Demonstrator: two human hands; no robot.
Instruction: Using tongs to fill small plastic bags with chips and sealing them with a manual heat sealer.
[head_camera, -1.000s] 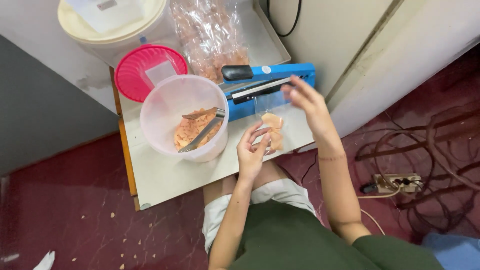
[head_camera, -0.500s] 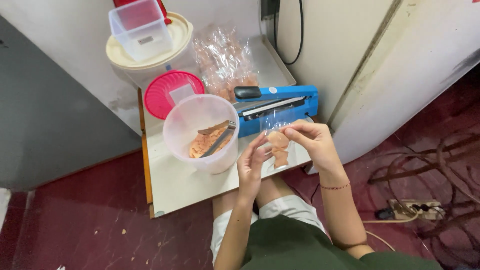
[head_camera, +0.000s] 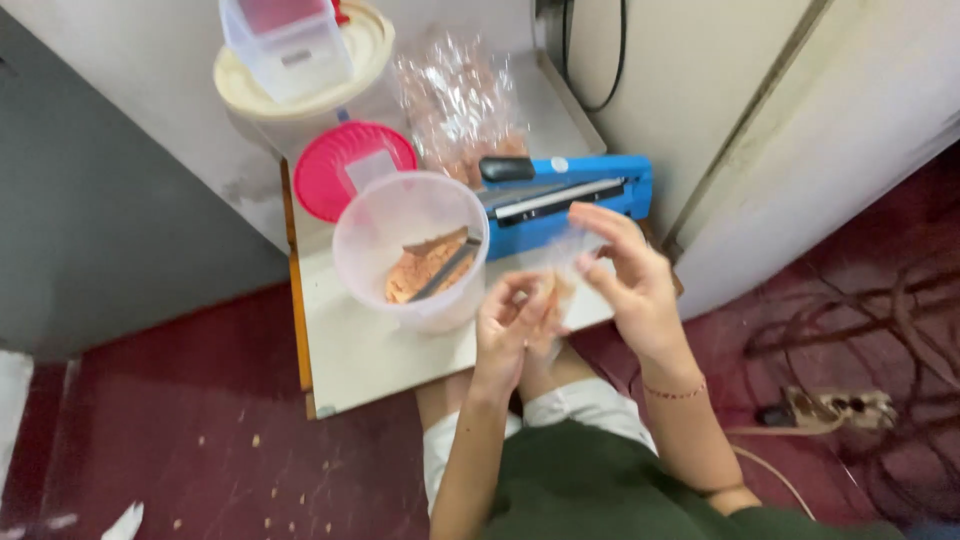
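Two hands (head_camera: 570, 300) — one small bag (head_camera: 556, 282) — one sealer (head_camera: 565, 195)

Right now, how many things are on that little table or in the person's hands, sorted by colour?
Clear: 4 - tub, lidded box, bag pile, small bag held in the left hand and right hand
Pink: 1 - lid
Blue: 1 - heat sealer
Cream: 1 - bucket
Total: 7
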